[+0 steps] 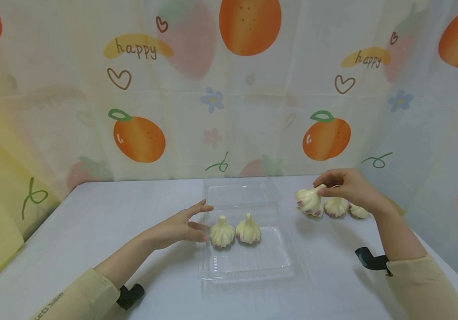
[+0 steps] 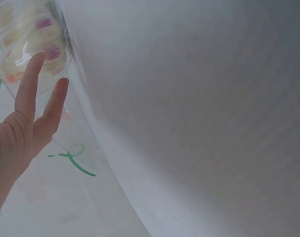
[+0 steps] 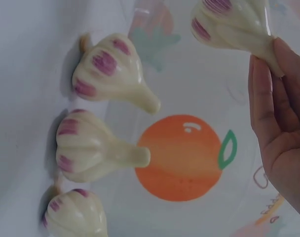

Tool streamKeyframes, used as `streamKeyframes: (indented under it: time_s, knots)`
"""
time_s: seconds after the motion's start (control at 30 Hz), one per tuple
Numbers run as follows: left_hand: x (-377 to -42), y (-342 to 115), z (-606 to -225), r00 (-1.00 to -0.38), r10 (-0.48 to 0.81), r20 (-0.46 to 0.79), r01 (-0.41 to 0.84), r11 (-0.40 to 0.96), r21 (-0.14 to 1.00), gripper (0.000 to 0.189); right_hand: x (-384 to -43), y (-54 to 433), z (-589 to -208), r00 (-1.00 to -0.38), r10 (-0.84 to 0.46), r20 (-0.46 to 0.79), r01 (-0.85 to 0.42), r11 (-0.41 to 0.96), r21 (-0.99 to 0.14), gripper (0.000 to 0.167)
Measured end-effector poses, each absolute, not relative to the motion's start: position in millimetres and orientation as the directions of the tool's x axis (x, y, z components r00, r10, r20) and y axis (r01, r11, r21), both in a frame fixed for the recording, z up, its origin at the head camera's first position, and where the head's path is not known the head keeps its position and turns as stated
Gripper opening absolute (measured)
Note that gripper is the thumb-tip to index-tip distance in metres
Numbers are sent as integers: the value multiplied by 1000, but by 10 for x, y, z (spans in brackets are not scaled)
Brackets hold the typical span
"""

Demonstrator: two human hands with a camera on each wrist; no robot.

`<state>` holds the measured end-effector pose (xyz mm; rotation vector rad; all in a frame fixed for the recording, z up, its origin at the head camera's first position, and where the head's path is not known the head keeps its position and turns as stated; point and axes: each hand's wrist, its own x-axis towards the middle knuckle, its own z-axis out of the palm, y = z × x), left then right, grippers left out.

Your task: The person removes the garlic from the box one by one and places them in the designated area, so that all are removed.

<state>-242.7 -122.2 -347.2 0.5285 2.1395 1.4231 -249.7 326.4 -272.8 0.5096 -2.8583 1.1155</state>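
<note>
Garlic bulb pinched by the right hand, left hand spread; we read "happy" on fruit-print cloth behind the white table.

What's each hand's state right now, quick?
Left hand: open, holding nothing.
Right hand: closed, holding a garlic bulb by its stem.

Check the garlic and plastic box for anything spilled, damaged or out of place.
Nothing stands out: two garlic bulbs stand upright in the open box, the right hand holds another bulb, and no spill or damage shows.
</note>
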Motion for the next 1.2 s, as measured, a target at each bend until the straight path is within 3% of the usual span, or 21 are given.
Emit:
streamKeyframes:
  time_s: [0.57,1.2]
  knots:
    - [-2433,-1238,-3487,-784,593,-186,61,371,927,80,-2497,3550,-2810,-947,-317,-41,-218,734,-643,25]
    - [-2413,-1226,-3464,-786,590,-184,54,363,930,81,-2550,3622,-2957,-878,-452,-155,-227,680,-697,30]
